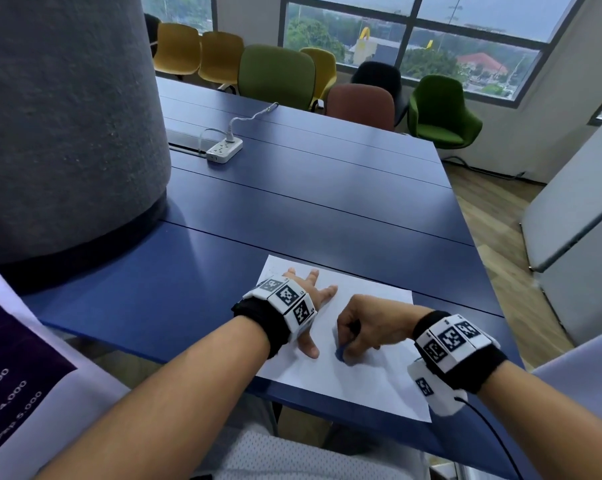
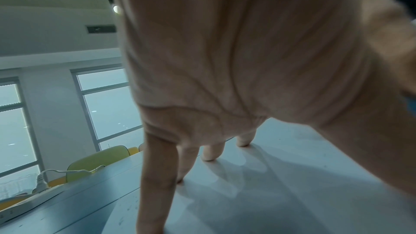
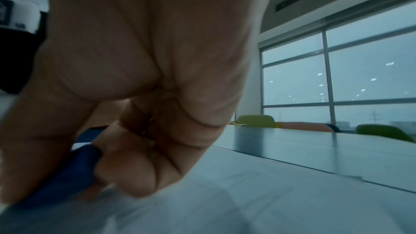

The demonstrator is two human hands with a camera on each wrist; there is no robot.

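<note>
A white sheet of paper (image 1: 365, 379) lies near the front edge of the blue table (image 1: 292, 209). My left hand (image 1: 308, 308) presses flat on the sheet's left part, fingers spread and straight; the left wrist view shows those fingertips (image 2: 208, 157) down on the paper (image 2: 270, 193). My right hand (image 1: 356, 332) sits just right of it, fingers curled round a small blue object (image 1: 341, 351) that touches the sheet. In the right wrist view the blue object (image 3: 72, 172) is pinched between thumb and curled fingers against the paper (image 3: 247, 202). What the blue object is, I cannot tell.
A thick grey felt-covered column (image 1: 64, 126) stands on the table's left. A white power strip (image 1: 224, 149) with a cable lies further back. Coloured chairs (image 1: 277, 76) line the far edge under windows. A white partition (image 1: 576, 220) stands at the right.
</note>
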